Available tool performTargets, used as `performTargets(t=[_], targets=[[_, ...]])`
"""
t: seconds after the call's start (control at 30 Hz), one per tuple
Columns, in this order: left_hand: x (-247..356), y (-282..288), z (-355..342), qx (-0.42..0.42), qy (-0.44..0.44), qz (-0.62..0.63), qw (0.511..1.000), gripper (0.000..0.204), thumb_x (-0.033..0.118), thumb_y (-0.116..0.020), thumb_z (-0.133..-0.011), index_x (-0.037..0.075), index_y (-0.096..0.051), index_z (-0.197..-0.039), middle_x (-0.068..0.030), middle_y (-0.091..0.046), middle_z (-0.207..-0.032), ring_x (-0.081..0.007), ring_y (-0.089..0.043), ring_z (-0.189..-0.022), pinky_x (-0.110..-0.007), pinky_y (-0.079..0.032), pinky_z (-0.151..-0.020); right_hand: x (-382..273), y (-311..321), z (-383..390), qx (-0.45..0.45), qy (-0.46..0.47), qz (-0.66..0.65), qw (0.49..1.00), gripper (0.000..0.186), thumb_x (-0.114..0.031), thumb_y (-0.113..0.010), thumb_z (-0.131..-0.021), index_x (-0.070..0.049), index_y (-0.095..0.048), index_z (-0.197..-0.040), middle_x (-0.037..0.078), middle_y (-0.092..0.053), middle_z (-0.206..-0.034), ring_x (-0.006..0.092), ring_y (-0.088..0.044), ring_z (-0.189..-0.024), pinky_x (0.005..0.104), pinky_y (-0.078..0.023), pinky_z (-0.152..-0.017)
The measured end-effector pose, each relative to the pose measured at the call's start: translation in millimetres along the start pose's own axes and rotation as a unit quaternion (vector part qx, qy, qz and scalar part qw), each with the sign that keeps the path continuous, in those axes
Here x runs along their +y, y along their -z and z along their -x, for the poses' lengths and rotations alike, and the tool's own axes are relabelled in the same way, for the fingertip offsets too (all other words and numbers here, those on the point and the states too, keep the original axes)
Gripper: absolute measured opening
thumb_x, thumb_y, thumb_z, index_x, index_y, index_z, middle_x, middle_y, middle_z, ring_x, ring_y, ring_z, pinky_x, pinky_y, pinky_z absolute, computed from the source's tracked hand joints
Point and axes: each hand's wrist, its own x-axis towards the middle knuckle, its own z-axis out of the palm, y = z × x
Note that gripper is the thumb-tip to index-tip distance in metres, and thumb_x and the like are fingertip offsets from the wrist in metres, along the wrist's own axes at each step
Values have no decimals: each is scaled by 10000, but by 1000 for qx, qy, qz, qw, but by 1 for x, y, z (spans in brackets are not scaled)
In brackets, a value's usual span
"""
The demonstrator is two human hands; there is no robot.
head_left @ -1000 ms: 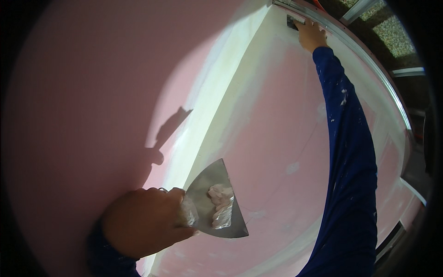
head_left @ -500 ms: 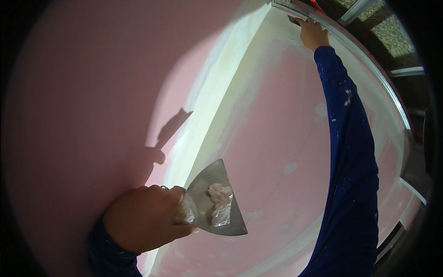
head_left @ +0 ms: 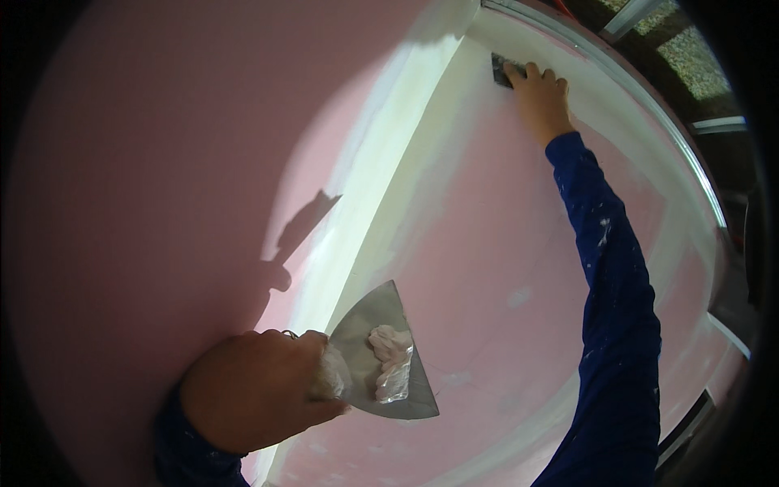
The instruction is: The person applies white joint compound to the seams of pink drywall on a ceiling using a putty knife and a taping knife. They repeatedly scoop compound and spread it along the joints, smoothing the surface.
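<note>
My left hand [head_left: 256,390] grips the handle end of a wide putty knife [head_left: 365,325] at the lower middle. A lump of pale joint compound [head_left: 393,364] rests on its flared metal blade. High on the right, my right hand [head_left: 542,97] is closed on a small dark putty knife [head_left: 498,71]. That blade lies against the pale compound band on the pink drywall panel [head_left: 487,243], near the top of the corner. My right fingers partly cover the small knife, and my left hand hides the wide knife's handle.
A whitish compound strip [head_left: 377,195] runs along the corner between two pink panels. A shadow of a hand and blade falls on the left panel [head_left: 162,162]. Metal framing [head_left: 641,91] edges the upper right, with rough grey material [head_left: 698,61] beyond it.
My right hand and the small knife have moved down and slightly left, away from the metal edge. The left hand with the wide knife has barely shifted.
</note>
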Motion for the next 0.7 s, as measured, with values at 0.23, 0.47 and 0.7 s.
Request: performTargets(t=[0.23, 0.47, 0.7], targets=[[-7, -4, -5, 10, -12, 13, 1000, 515, 464, -744, -852, 16, -651, -1089, -184, -725, -857, -351, -723, -832, -462, -572, -753, 56, 3, -15, -14, -72, -22, 997, 549, -68, -518, -978, -262, -520, -1491, 110, -595, -1292, 332, -608, -1164, 590, -475, -959], [-7, -6, -7, 9, -10, 15, 1000, 521, 461, -747, -845, 9, -653, -1088, -189, -726, -859, -349, -725, -836, -465, -575, -763, 87, -43, -29, 52, -85, 3, 995, 540, -63, -510, -982, -220, -508, -1498, 135, -546, -1349, 379, -557, -1224, 597, -475, -998], [-5, -2, -8, -15, -3, -7, 1000, 520, 455, -753, -834, 10, -658, -1085, -185, -725, -835, -349, -727, -810, -463, -577, -752, 64, -40, 32, 20, -33, -15, 999, 566, -65, -551, -954, -200, -499, -1501, 160, -518, -1366, 391, -545, -1213, 583, -498, -973]])
